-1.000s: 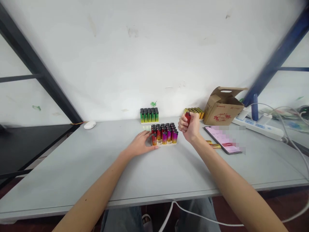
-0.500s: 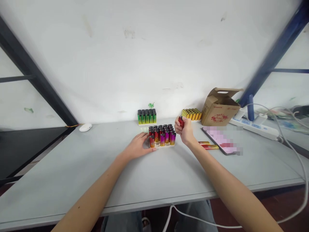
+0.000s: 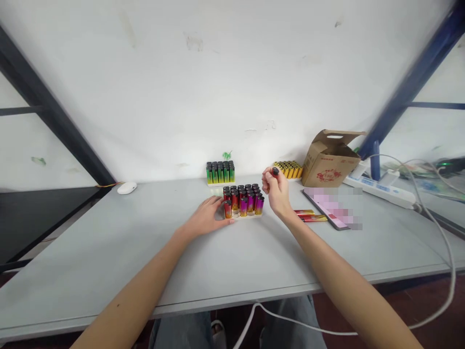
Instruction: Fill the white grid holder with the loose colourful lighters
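A pale tray (image 3: pixel 250 216) stands on the table in front of me, filled with upright lighters with black tops, shading from red to purple and gold. My left hand (image 3: pixel 208 216) grips the tray's left end, thumb at its front corner and fingers along the side. Gaps show in the front row between the red lighter (image 3: pixel 227 209) and the purple ones. Just right of the tray, raised off the table, my right hand (image 3: pixel 276 190) is closed around a lighter (image 3: pixel 275 171); only its black top shows. Two or more red-gold lighters (image 3: pixel 313 218) lie flat beside my right forearm.
Against the wall stand a tray of green lighters (image 3: pixel 220 173) and one of yellow lighters (image 3: pixel 288 169). An open cardboard box (image 3: pixel 329 162), a phone-like slab (image 3: pixel 329 206) and a power strip (image 3: pixel 381 190) are at right. A white mouse-like object (image 3: pixel 127 188) lies far left.
The lighter in my right hand has tipped, so its red body is hidden and the black top shows. My left hand stays on the tray. The view has shifted slightly.
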Available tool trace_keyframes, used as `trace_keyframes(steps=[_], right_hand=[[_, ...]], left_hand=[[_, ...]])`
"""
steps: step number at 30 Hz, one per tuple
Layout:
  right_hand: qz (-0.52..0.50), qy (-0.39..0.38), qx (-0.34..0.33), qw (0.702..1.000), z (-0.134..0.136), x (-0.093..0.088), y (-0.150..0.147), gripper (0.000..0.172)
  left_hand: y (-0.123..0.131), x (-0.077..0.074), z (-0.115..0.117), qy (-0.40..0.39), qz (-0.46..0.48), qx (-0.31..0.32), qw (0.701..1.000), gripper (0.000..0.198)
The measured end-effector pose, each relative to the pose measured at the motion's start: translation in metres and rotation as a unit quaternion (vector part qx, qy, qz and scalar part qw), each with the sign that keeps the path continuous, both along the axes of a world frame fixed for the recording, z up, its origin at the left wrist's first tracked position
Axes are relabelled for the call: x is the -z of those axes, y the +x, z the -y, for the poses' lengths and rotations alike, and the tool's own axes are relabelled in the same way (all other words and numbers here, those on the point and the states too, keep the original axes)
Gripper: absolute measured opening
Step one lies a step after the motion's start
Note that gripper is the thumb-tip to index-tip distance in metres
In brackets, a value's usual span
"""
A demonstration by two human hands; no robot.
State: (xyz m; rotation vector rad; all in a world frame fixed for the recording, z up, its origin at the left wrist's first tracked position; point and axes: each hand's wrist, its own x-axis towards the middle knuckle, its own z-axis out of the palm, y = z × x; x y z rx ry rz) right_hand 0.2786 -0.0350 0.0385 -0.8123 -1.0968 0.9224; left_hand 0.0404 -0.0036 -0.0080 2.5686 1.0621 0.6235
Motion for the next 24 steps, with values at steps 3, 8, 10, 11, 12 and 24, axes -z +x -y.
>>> trace_keyframes(steps=[3, 8, 10, 11, 12, 24], right_hand=[[-0.085, 0.052, 0.018, 0.995, -0.002, -0.007, -0.002, 0.035], [-0.053, 0.040, 0.035, 0.997, -0.001, -0.011, -0.002, 0.046], [-0.002, 0.032, 0.060, 0.998, -0.001, -0.008, -0.001, 0.051], [0.020, 0.027, 0.061, 0.998, -0.001, -0.007, -0.001, 0.052], [0.040, 0.024, 0.055, 0.997, 0.000, -0.005, -0.002, 0.052], [0.139, 0.057, 0.011, 0.989, 0.002, 0.001, -0.008, 0.032]], left_hand=[[0.001, 0.000, 0.001, -0.001, -0.008, -0.001, 1.000, 0.073], [0.001, 0.000, 0.001, -0.005, -0.010, -0.004, 1.000, 0.075], [0.001, 0.001, 0.001, -0.007, -0.003, -0.003, 1.000, 0.075], [0.001, 0.001, 0.001, -0.008, -0.003, -0.003, 1.000, 0.075], [0.001, 0.001, 0.001, -0.008, -0.005, -0.003, 1.000, 0.075], [0.002, 0.001, 0.002, -0.001, -0.002, -0.003, 1.000, 0.074]])
